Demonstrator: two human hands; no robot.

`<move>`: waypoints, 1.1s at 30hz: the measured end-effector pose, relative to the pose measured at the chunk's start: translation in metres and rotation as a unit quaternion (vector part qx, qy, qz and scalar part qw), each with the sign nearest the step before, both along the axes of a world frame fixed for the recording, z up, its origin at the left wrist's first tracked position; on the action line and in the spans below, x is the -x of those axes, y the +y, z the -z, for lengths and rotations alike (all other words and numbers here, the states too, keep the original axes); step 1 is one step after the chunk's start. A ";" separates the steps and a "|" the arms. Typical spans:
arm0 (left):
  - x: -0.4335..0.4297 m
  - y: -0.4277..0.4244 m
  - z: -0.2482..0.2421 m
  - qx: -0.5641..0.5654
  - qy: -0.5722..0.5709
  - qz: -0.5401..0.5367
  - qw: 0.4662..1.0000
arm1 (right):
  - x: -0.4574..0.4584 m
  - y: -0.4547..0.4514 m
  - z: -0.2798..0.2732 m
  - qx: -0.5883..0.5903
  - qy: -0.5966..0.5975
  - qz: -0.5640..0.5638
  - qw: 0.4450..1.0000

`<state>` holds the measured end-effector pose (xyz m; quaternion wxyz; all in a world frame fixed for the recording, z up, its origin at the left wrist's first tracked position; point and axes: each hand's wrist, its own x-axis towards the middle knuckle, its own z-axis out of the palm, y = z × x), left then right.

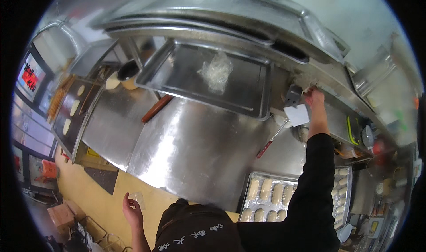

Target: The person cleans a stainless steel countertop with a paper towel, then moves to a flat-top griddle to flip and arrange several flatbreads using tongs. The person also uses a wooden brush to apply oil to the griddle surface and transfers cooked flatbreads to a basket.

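My left hand (133,208) is at the lower left, above the floor, with a small clear plastic piece (137,200) at its fingers. At the upper right my right hand (314,96) reaches under the shelf, beside a dark slotted turner (294,94); whether it grips anything cannot be made out. Just below it lies a white-bladed scraper (297,114) with a red handle. A large metal tray (199,102) holds crumpled clear plastic (218,72). Near my body, dough pieces (265,189) lie in rows under plastic film on a tray.
A brown rolling pin (156,108) lies on the steel worktop (196,142). At the left, flat dough pieces (75,107) rest on a dark griddle, near a dark round pot (128,70). The steel shelf (213,35) overhangs the back. A green-rimmed item (352,129) sits at the right.
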<state>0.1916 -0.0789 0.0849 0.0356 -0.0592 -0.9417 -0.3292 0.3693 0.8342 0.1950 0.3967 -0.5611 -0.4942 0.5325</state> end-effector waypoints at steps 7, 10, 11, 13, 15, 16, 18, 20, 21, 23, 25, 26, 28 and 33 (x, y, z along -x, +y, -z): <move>-0.013 -0.063 0.017 0.022 0.023 -0.036 0.999 | -0.056 -0.106 0.017 -0.312 0.040 0.066 0.947; 0.000 -0.092 0.031 0.008 -0.018 -0.055 0.998 | -0.094 -0.229 0.047 -0.431 -0.014 0.081 0.899; 0.012 -0.100 0.037 -0.065 -0.082 -0.080 0.991 | -0.098 -0.280 0.062 -0.397 0.019 0.059 0.916; 0.012 -0.131 0.043 -0.036 -0.055 -0.047 0.997 | -0.083 -0.392 0.101 -0.357 -0.028 0.038 0.933; 0.021 -0.166 0.050 -0.039 -0.047 -0.060 0.996 | -0.059 -0.512 0.147 -0.328 -0.121 -0.063 0.935; 0.028 -0.182 0.053 -0.044 -0.030 -0.058 0.997 | -0.044 -0.566 0.170 -0.293 -0.083 -0.100 0.947; 0.043 -0.228 0.059 -0.043 -0.037 -0.060 0.997 | -0.005 -0.664 0.211 -0.409 -0.149 -0.203 0.877; 0.053 -0.285 0.062 -0.029 -0.004 -0.057 0.998 | 0.044 -0.734 0.231 -0.401 -0.211 -0.278 0.847; 0.056 -0.317 0.063 -0.028 -0.010 -0.071 0.997 | 0.070 -0.757 0.233 -0.274 -0.176 -0.302 0.896; 0.070 -0.371 0.057 -0.020 -0.024 -0.086 0.996 | 0.122 -0.802 0.220 -0.178 -0.134 -0.364 0.904; 0.075 -0.434 0.050 -0.028 -0.010 -0.140 0.990 | 0.159 -0.869 0.209 -0.243 -0.108 -0.446 0.855; 0.077 -0.462 0.049 -0.024 -0.011 -0.163 0.986 | 0.187 -0.889 0.197 -0.297 -0.071 -0.464 0.832; 0.082 -0.523 0.049 -0.033 -0.002 -0.214 0.976 | 0.238 -0.930 0.172 -0.290 -0.119 -0.503 0.806; 0.091 -0.651 0.091 -0.061 -0.005 -0.359 0.931 | 0.374 -1.041 0.159 -0.325 -0.157 -0.603 0.711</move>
